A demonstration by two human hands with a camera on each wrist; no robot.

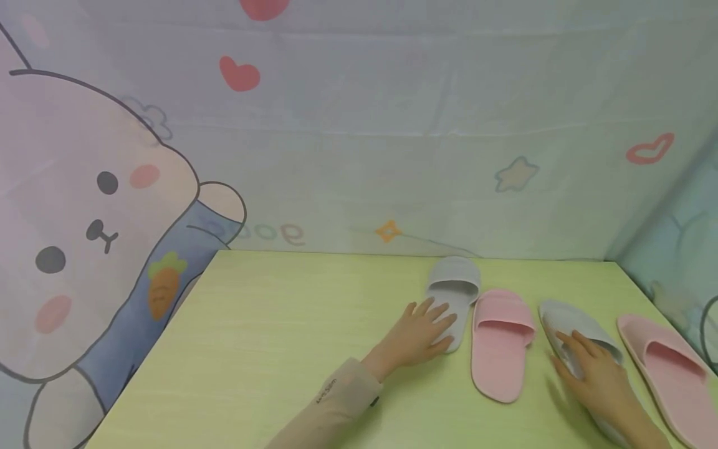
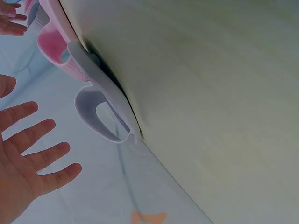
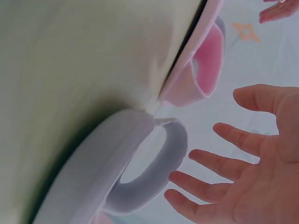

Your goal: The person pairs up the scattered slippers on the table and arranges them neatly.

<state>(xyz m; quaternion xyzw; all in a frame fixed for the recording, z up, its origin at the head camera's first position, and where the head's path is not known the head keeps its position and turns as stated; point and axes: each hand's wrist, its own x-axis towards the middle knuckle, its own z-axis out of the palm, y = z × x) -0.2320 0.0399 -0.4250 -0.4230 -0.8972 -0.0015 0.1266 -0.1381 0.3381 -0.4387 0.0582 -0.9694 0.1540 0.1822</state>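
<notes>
Grey partly hidden

Spread left hand (image 1: 412,337) obscures rear grey slipper (image 1: 455,269), ten o'clock from inner pink slipper (image 1: 498,371); spread right hand (image 1: 600,383) obscures front grey slipper (image 1: 580,321), three o'clock; outer pink slipper (image 1: 681,396) cropped; two of each on desk (image 1: 252,349)

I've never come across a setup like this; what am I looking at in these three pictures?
There is no machine: the left grip and right grip are a person's two bare hands. The wide picture comes from a camera worn on the head, looking forward and down; the other two come from cameras on the wrists, so a grip looms large in each. On the table lie, from left to right, a grey slipper, a pink slipper, another grey slipper and another pink slipper. The left grip is over the first, the right over the third; neither holds anything. Behind hangs a printed cloth.
</notes>
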